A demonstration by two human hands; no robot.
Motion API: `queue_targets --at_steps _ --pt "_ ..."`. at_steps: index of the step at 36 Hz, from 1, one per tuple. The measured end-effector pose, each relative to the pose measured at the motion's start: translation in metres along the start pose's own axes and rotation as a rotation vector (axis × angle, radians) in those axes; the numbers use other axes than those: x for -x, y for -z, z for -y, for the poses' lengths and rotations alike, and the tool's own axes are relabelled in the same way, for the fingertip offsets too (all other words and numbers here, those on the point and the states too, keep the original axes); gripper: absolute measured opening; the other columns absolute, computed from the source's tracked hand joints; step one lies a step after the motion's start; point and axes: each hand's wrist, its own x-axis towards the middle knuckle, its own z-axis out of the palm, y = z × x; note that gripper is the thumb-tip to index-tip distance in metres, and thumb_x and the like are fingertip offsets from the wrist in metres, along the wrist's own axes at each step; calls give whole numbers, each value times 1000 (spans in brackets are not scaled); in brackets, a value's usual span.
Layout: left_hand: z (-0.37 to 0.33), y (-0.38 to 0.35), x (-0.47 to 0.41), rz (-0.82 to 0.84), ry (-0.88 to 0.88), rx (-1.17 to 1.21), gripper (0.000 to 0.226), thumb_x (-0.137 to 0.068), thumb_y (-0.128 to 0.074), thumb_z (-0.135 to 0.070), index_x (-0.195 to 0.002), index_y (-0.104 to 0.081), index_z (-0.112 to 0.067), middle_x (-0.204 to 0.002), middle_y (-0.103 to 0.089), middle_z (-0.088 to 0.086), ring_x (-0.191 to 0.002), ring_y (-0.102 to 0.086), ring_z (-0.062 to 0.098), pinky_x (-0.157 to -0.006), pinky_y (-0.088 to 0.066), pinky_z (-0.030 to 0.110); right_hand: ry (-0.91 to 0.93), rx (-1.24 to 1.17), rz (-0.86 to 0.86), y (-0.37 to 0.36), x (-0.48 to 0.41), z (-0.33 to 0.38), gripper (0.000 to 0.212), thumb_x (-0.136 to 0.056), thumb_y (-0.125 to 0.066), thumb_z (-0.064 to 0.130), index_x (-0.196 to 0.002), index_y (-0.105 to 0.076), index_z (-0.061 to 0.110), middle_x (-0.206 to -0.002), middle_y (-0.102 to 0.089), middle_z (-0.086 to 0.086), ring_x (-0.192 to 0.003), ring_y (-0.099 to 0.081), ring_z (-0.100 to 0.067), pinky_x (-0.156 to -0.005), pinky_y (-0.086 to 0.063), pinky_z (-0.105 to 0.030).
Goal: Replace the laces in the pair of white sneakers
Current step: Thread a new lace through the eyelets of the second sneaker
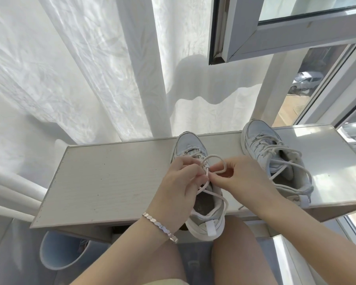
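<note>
Centre frame: the nearer sneaker (205, 222) is stood on the pale table (111, 177), its heel overhanging the near edge. Its lace (213, 158) is seen threaded through the eyelets, and a loop is being formed above the tongue. One strand is pinched by the left hand (180, 178), and the loop's other side is pinched by the right hand (242, 177). A bow is judged to be under way, so this shoe looks nearly finished. Right of centre, the second sneaker (255, 138) is laced too, though its ends are seen trailing loose, apparently untied. Tying both bows seems to be what is left. Whether these are the new laces cannot be told.
</note>
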Motion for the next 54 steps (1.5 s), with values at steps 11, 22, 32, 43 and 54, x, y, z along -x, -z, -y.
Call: queue_targets --at_steps 11,22,32,43,54 --pt "11 27 -4 75 334 595 27 -82 -64 -27 -55 -66 -21 -90 -70 -7 -101 -61 9 -79 -49 16 -29 -42 -12 -2 2 -1 3 -80 -71 24 -78 -72 24 -71 -70 11 -68 -63 3 -69 -50 -18" --pt "5 29 -36 150 403 -79 10 -79 -70 -26 -72 -64 -26 -69 -61 -14 -61 -54 -1 -64 -46 17 34 71 50 4 -7 8 15 -78 -71 24 -82 -61 34 -80 -65 14 -70 -59 3 -63 -46 -12" --pt "-3 21 -35 283 528 -99 38 -73 -69 -14 -105 -50 -20 -83 -46 -3 -74 -53 19 -76 -56 42 10 218 32 3 -15 14 14 -71 -68 22 -84 -69 18 -75 -68 7 -73 -63 -7 -65 -48 -20" --pt "15 9 -14 31 421 -17 17 -78 -59 -20 -90 -52 -30 -88 -51 -2 -70 -49 14 -65 -42 26 18 69 -76 -9 -9 -2 8 -71 -71 15 -77 -71 20 -66 -66 2 -60 -57 -9 -54 -41 -17" --pt "15 12 -9 -7 412 5 18 -79 -60 -15 -89 -53 -29 -88 -52 -6 -68 -46 8 -63 -38 21 21 0 -108 -12 -2 -5 8 -72 -70 9 -75 -68 16 -65 -63 3 -62 -57 -13 -62 -47 -29"
